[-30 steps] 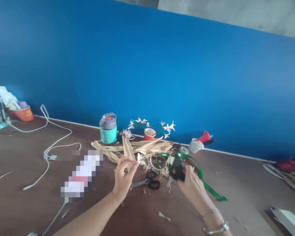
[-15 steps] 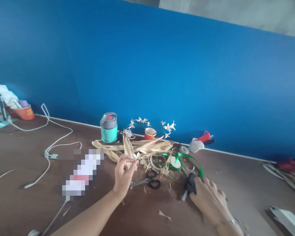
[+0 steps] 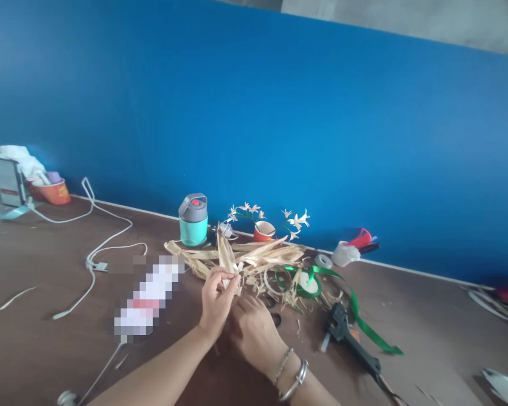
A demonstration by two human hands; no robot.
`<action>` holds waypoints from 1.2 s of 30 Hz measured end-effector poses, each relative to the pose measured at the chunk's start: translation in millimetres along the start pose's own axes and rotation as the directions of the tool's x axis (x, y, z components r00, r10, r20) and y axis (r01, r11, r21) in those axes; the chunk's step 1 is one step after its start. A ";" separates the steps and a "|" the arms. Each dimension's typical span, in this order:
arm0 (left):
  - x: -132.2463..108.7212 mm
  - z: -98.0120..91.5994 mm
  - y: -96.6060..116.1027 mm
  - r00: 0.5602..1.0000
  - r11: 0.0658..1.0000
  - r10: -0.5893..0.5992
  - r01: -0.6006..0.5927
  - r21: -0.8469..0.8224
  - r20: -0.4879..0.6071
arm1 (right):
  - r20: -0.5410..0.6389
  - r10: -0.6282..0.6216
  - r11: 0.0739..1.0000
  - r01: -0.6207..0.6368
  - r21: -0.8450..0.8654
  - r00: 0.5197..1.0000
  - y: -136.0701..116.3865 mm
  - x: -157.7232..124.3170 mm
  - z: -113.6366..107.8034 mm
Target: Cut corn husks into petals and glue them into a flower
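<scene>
My left hand [image 3: 215,301] is closed in a pinch on a small pale flower [image 3: 239,267], whose petals show just above the fingertips. Just below it, my right hand [image 3: 254,330] has its fingers curled together close to the left fingers; whatever they grip is hidden. Scissors [image 3: 276,320] lie under and behind the right hand, mostly covered. A black glue gun [image 3: 351,338] rests on the table to the right. Dry corn husks [image 3: 271,252] are spread behind both hands.
Green ribbon [image 3: 370,332] trails from a spool [image 3: 309,283] at the right. Behind the husks stand a turquoise flask [image 3: 193,228] and a paper cup [image 3: 263,231] with flower stems. White cables [image 3: 110,242] cross the left side. A blue partition [image 3: 254,113] closes off the back.
My right hand has let go of the glue gun and moved left to meet my left hand. The left hand keeps its pinch. The view has shifted slightly.
</scene>
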State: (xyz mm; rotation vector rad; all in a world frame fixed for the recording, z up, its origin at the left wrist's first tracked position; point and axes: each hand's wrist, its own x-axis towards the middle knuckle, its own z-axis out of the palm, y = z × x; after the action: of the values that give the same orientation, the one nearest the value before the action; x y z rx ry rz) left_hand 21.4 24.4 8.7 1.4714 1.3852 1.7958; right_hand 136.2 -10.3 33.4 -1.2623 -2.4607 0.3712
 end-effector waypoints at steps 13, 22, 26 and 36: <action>-5.5 0.8 4.6 0.995 1.000 0.019 -0.018 -0.012 0.103 | 0.007 0.521 0.183 -0.119 0.976 0.854 11.1 7.9 -23.3; -6.9 0.9 4.3 0.993 0.995 0.096 -0.096 0.005 0.074 | 0.214 0.546 -0.237 -0.096 0.967 0.810 15.8 7.3 -21.1; -7.6 -0.4 8.9 0.990 0.992 0.123 -0.122 -0.026 0.067 | 0.261 0.561 -0.303 -0.099 0.948 0.785 18.1 7.4 -18.9; -9.0 -1.1 9.3 0.985 0.987 0.155 -0.152 -0.044 0.075 | 0.420 0.495 -0.519 -0.129 0.845 0.761 18.7 10.2 -21.4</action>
State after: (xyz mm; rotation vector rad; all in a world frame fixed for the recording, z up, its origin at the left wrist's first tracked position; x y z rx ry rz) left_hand 25.8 12.9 12.7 1.6491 1.2223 1.8244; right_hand 153.2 10.2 47.5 -0.8954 -0.3460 1.8650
